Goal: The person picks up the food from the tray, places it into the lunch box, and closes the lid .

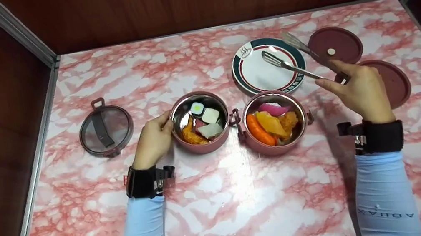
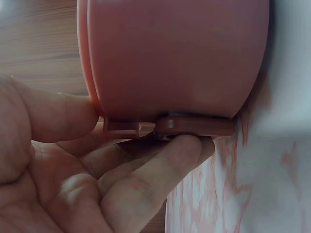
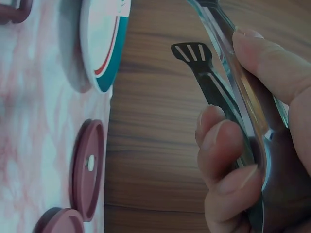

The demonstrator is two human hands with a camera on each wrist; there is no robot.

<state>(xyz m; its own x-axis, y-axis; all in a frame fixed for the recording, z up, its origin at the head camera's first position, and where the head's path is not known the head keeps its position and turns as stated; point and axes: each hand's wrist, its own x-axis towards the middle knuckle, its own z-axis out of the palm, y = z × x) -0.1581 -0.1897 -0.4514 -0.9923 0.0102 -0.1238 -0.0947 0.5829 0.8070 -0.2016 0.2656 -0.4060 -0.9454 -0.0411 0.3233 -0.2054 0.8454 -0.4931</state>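
My left hand grips the left side of a round pink food container. In the left wrist view its thumb lies at the rim of the container and its fingers bear on the side latch. Inside are a sushi roll, a drumstick-like piece and pale pieces. My right hand holds metal tongs, their slotted tips spread apart above the plate. In the right wrist view the thumb and fingers lie on opposite arms of the tongs.
A second pink container stands close right of the first, holding a sausage, yellow, pink and breaded pieces. A clear-topped lid with a handle lies at left. Two dark red lids lie at right, one partly under the right hand. Wooden walls enclose the table.
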